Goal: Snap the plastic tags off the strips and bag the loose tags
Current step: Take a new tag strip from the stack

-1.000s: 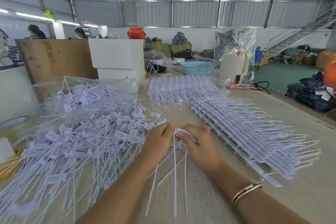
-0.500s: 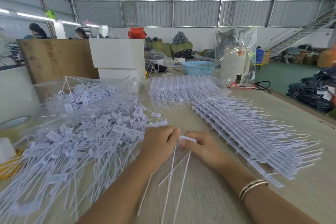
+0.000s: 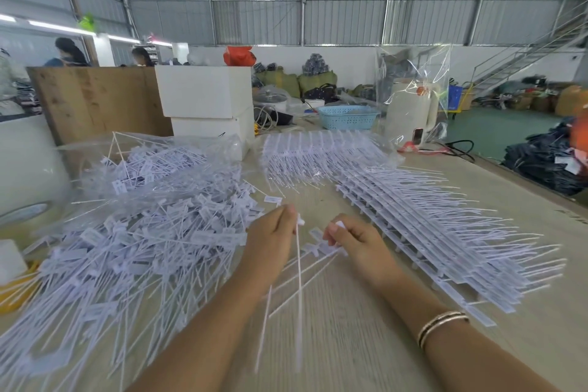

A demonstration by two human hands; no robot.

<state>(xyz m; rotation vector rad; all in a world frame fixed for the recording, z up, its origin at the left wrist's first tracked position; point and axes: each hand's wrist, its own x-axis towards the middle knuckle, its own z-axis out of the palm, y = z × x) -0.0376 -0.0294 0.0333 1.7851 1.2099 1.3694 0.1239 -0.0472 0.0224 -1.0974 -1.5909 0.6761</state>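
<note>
Pinching a thin white plastic tag (image 3: 299,280) by its head, the left hand (image 3: 272,242) held it with the tail hanging toward the body; the right hand (image 3: 356,243) gripped a short strip piece (image 3: 326,247), the two hands slightly apart. Loose tags (image 3: 136,245) lay heaped left of the hands, flat comb-like strips (image 3: 429,232) stacked to the right.

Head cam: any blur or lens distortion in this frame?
Head view: motion blur on the tag pinched by the left hand and on the near table; right hand fairly sharp. Wide-angle bending shows in the roof beams and staircase. Lighting is even, with glare on the clear bag.
</note>
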